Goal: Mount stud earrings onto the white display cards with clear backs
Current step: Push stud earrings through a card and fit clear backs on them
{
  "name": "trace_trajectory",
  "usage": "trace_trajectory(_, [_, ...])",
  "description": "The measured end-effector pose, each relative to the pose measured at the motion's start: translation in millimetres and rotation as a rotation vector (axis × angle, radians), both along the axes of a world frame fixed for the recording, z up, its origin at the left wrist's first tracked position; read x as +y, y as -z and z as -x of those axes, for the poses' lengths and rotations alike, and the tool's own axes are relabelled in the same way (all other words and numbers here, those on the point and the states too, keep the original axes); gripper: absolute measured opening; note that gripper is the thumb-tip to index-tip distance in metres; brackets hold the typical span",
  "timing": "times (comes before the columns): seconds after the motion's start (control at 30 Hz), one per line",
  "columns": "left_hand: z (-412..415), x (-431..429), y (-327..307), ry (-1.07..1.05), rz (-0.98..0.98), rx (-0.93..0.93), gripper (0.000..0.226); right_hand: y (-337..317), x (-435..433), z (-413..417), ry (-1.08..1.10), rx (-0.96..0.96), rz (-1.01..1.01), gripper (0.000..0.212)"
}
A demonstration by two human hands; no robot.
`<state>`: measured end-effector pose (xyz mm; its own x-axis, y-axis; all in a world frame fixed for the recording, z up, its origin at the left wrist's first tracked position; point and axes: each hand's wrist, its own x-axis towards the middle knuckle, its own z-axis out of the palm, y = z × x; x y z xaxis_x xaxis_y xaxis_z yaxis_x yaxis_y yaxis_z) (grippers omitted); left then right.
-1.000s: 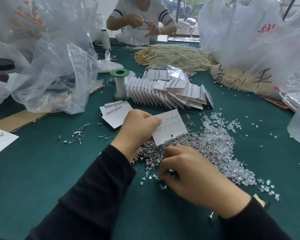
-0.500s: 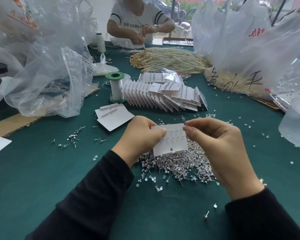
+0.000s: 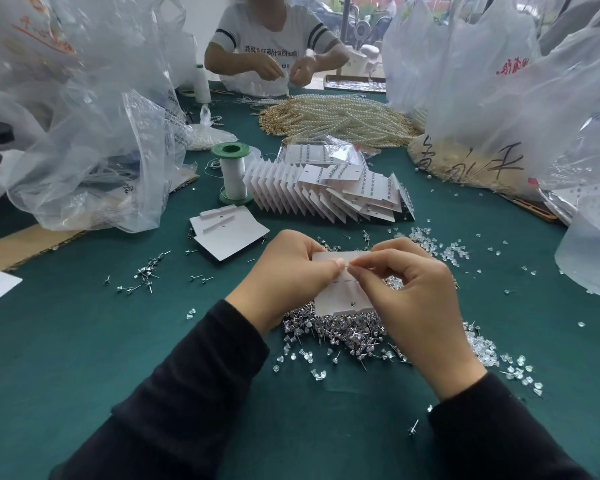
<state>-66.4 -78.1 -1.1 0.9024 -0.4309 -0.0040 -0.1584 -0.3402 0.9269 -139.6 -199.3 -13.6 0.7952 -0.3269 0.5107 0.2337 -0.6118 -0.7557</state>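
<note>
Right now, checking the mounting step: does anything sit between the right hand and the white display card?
Nothing visible: the right hand pinches the white display card near its top, held by the left hand.

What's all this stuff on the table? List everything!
display card: one, white, in both hands
stud earrings: pile, silver, under the hands
clear backs: many, see-through, right of pile
loose studs: handful, silver, table's left
blank cards: small stack, white, left of hands
filled cards: long row, white, behind the hands
thread spool: one, green and white, beside filled cards
pearl strands: heap, cream and gold, far side
plastic bags: several, clear, left and right
table: one, dark green, under everything
other person: one, white shirt, far side
left hand: holds display card
right hand: pinches at display card
</note>
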Motion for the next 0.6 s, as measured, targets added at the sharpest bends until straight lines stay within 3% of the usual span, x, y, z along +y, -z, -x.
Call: trace_trajectory(0.6, [2.3, 1.9, -4.1, -0.012, 0.006, -0.031, 0.017, 0.9, 0.0, 0.4, -0.036, -0.003, -0.101, 0.012])
